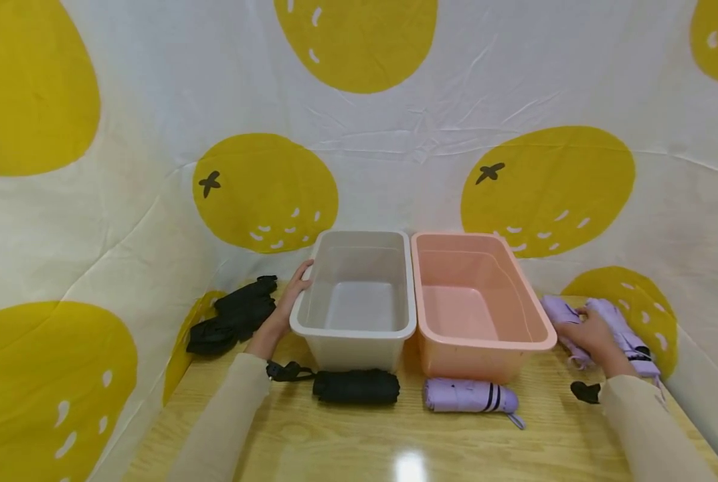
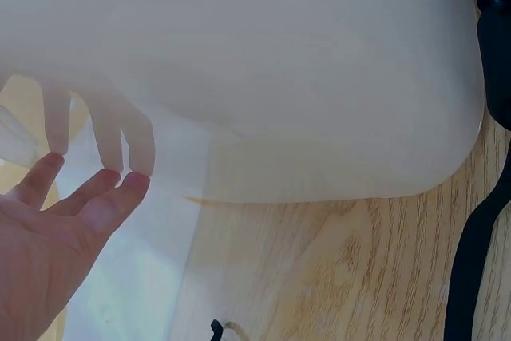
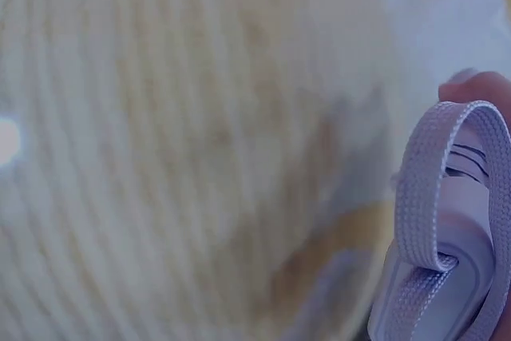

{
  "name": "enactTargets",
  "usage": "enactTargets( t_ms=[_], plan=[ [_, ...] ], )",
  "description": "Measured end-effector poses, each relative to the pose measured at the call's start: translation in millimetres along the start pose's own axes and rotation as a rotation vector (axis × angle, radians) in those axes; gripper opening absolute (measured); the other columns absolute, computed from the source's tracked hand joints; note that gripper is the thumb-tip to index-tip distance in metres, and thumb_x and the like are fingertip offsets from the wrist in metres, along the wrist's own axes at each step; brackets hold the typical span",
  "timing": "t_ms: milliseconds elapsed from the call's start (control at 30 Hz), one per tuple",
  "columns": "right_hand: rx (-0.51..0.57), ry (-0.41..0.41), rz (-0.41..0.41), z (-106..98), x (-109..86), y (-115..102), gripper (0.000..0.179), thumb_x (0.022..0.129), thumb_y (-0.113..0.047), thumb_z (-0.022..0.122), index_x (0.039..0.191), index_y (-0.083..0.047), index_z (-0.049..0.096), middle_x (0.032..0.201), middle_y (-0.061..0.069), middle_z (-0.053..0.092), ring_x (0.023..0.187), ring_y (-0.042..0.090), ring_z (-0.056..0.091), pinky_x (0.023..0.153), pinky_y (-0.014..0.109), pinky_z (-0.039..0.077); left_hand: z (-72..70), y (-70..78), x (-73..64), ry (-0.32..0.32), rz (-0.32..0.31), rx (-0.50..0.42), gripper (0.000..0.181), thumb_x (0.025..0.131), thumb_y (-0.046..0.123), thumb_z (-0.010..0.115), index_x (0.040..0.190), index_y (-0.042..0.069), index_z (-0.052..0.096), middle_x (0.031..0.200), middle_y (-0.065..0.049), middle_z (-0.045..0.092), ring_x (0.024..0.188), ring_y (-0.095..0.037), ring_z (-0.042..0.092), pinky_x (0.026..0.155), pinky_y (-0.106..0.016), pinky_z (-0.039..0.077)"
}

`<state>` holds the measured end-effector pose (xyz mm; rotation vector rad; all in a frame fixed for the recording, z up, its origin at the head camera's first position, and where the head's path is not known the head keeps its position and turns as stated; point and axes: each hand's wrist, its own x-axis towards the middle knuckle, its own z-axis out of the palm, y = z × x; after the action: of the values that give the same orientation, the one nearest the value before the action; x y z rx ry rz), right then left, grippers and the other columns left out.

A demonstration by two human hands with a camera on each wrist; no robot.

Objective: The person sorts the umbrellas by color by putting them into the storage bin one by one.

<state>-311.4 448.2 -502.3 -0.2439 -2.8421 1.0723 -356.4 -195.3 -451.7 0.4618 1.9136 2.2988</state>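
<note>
Cream sleeves (image 1: 226, 415) are seen below as, at right, a folded lilac umbrella (image 1: 556, 309) is clasped by a curled right hand (image 1: 590, 335) and, centre, a beige tub (image 1: 352, 333) is touched by a left hand (image 1: 289, 294), fingers apart, with pickup apparently under way, lifting likely required next.

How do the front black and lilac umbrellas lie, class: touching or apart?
Apart: the head view shows a strip of bare tabletop separating the front black umbrella from the front lilac umbrella.

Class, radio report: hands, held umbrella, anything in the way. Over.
Left hand touches grey tub. Right hand grips lilac umbrella beside pink tub. Possible snag: another lilac umbrella close alongside.
</note>
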Motion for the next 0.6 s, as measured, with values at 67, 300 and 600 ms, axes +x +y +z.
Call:
enactTargets(
  t_ms=[67, 300, 600],
  plan=[
    [0.007, -0.032, -0.016, -8, -2.8, -12, 0.094, 0.086, -0.047, 0.069, 0.140, 0.018, 0.026, 0.128, 0.044, 0.037, 0.108, 0.049, 0.045, 0.082, 0.051, 0.044, 1.0, 0.2, -0.8, 0.002, 0.001, 0.002, 0.052, 0.103, 0.014, 0.036, 0.153, 0.015, 0.020, 0.143, -0.015, 0.033, 0.094, -0.014, 0.054, 0.075, -0.027, 0.049],
    [-0.078, -0.071, -0.082, -33, -6.6, -50, 0.096, 0.085, -0.052, 0.068, 0.143, 0.013, 0.027, 0.126, 0.043, 0.040, 0.090, 0.039, 0.056, 0.064, 0.037, 0.048, 6.9, 12.9, -7.8, -0.020, -0.019, -0.021, 0.053, 0.104, 0.009, 0.034, 0.154, 0.011, 0.016, 0.144, -0.019, 0.031, 0.096, -0.016, 0.054, 0.077, -0.028, 0.049],
    [-0.040, -0.101, -0.151, -59, -9.3, -97, 0.093, 0.086, -0.048, 0.069, 0.146, 0.007, 0.024, 0.126, 0.040, 0.042, 0.084, 0.033, 0.058, 0.059, 0.036, 0.049, 4.9, 9.0, -6.7, -0.034, 0.007, -0.025, 0.053, 0.105, 0.008, 0.032, 0.154, 0.010, 0.015, 0.145, -0.022, 0.029, 0.100, -0.020, 0.051, 0.078, -0.029, 0.049]
  ],
)
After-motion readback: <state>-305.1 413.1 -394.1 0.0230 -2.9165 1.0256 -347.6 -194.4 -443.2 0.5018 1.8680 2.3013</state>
